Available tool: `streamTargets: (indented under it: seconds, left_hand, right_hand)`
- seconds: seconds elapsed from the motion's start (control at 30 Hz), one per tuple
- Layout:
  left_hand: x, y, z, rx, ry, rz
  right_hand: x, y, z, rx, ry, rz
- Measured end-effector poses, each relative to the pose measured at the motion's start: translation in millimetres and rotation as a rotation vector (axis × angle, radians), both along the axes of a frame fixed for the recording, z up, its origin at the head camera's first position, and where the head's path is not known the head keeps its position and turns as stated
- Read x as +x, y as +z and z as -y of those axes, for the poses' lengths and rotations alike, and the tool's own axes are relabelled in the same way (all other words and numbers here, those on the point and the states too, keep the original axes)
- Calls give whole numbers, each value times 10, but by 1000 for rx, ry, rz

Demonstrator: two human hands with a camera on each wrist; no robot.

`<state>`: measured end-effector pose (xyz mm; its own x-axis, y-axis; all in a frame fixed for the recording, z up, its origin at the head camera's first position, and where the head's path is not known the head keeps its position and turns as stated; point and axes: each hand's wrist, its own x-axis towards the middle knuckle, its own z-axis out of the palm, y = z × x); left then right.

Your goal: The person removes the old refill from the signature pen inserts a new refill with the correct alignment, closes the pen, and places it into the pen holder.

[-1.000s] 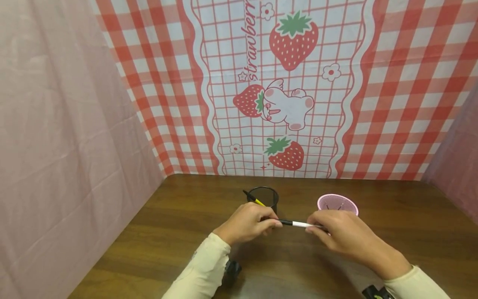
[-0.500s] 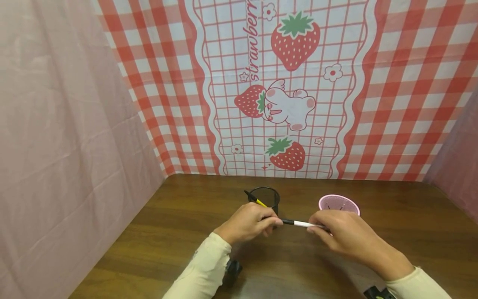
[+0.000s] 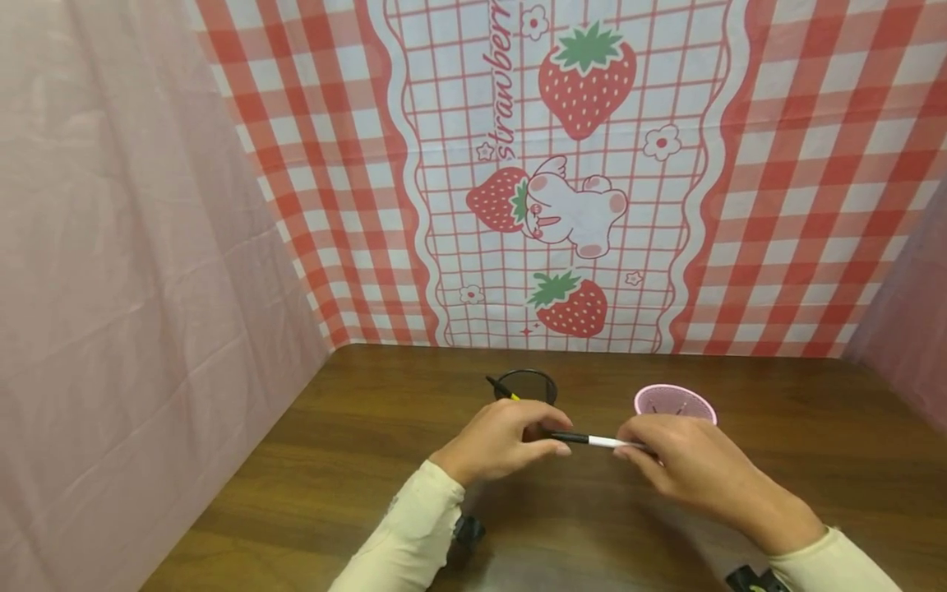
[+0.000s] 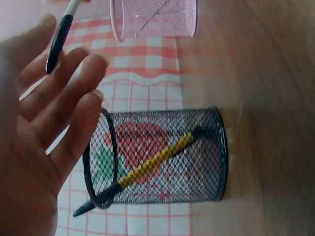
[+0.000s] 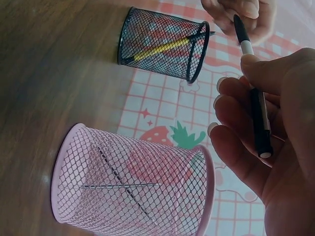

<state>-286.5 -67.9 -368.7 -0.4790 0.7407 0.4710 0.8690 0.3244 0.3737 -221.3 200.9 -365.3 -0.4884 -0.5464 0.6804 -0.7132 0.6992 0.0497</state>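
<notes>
Left hand (image 3: 501, 441) now loose around tip (image 3: 572, 438) of pen (image 3: 603, 441) in right hand (image 3: 695, 460)

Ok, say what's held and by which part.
A black-and-white pen, pinched around its middle in the right hand's grip; the left hand holds nothing.

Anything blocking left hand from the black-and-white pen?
Nothing visible. The left hand is spread open at the black end of the black-and-white pen, which the right hand holds. The black mesh cup stands beyond the left hand, not between.
</notes>
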Motion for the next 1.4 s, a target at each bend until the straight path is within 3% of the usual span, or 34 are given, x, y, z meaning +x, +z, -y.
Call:
streamTargets:
  seconds: [0.27, 0.5, 1.07, 1.4]
  left_hand:
    - [25, -21, -67, 66, -56, -52]
    - [26, -81, -77, 87, -40, -147]
    - [29, -5, -73, 61, -1, -135]
    - [44, -27, -56, 68, -4, -135]
  right_hand:
    - [-4, -1, -9, -5, 12, -7]
    - [-5, -20, 34, -17, 27, -7]
    - [20, 30, 7, -8, 11, -6]
    - [30, 36, 6, -10, 22, -2]
